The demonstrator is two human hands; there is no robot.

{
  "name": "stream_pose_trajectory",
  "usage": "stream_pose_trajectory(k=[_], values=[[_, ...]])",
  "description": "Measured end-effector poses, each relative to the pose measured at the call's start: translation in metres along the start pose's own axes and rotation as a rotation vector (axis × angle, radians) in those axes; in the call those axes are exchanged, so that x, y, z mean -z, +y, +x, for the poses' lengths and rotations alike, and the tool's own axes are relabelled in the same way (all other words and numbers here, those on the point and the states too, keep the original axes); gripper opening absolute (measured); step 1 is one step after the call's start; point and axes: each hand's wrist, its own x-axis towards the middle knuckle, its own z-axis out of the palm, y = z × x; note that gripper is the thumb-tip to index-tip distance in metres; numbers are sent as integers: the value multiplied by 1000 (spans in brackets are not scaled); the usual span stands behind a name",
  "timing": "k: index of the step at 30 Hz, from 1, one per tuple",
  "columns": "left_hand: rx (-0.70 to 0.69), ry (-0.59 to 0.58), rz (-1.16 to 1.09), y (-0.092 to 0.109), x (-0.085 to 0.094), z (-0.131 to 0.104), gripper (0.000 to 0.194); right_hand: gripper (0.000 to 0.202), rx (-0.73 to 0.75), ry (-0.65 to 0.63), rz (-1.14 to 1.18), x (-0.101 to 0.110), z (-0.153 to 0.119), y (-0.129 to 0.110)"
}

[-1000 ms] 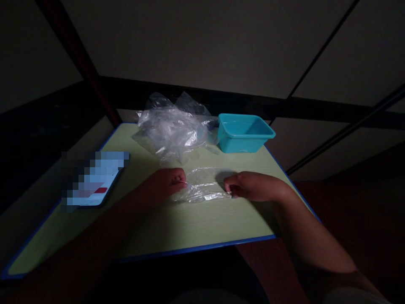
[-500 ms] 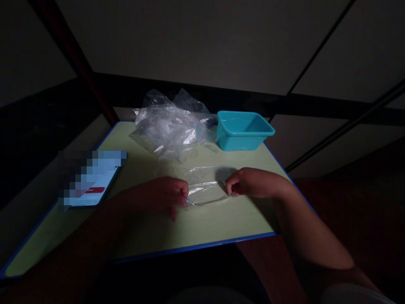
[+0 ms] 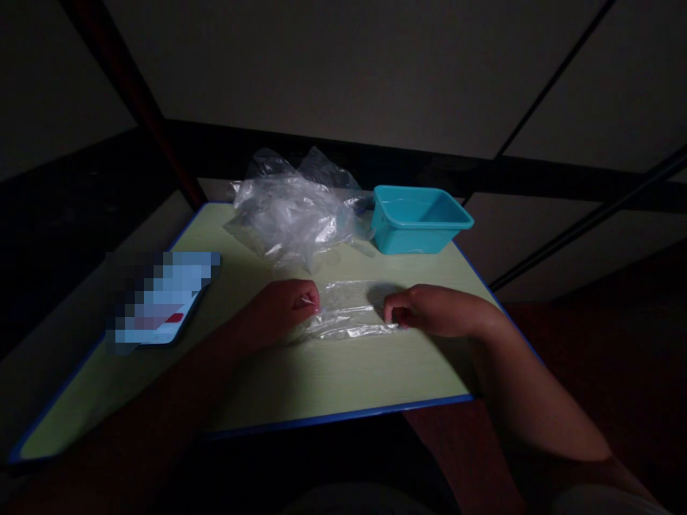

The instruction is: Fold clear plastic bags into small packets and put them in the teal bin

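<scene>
Your two bare hands reached in over a small, pale yellow-green table (image 3: pixel 343 379) with a blue edge, in dim light. Your left hand (image 3: pixel 284 309) was closed, fingers curled into a loose fist, gripping the left part of a piece of clear plastic film (image 3: pixel 351 325); a pale sliver showed at the curled fingers. Your right hand (image 3: pixel 429 309) bent downward, its thumb and fingers drawn together and pinching the film's right end, while the inside of the palm was lost in shadow. The film stretched between your hands across the middle of the table, bright creases running from one side to the other; how much of it touched the tabletop could not be told. Beyond it sat a heap of crumpled clear plastic (image 3: pixel 293 218) at the far edge, and just right of that stood a turquoise rectangular container (image 3: pixel 416 239), open top upward. A phone (image 3: pixel 179 307), its lit screen partly pixelated, lay by the table's left edge
</scene>
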Motion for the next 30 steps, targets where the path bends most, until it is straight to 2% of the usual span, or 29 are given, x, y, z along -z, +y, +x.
stream_pose_trajectory(k=[6, 8, 12, 16, 19, 22, 25, 28, 30], values=[[-32, 80, 32, -3, -5, 3, 20, 21, -2, -4, 24, -2, 1, -2], [-77, 108, 58, -4, -6, 4, 19, 15, -8, 21, 4, -3, 1, -2], [-182, 154, 133, -6, -7, 6, 16, 19, 18, 51, -22, -3, 0, 0], [-200, 188, 152, -11, -11, 10, 15, 19, -1, 49, -35, -4, 1, 2], [-175, 292, 141, -11, -10, 9, 18, 16, -10, 49, -21, -5, 2, 3], [-176, 412, 143, -4, -1, 1, 23, 15, -34, 54, -31, -5, 1, 3], [-243, 371, 128, 5, 10, -7, 23, 16, -38, 47, -34, -5, 0, 1], [-377, 192, 146, 7, 9, -9, 23, 18, -44, 29, -20, -4, 0, -2], [-407, 93, 198, 4, 4, -6, 25, 18, -56, 15, -12, -3, 0, -3]])
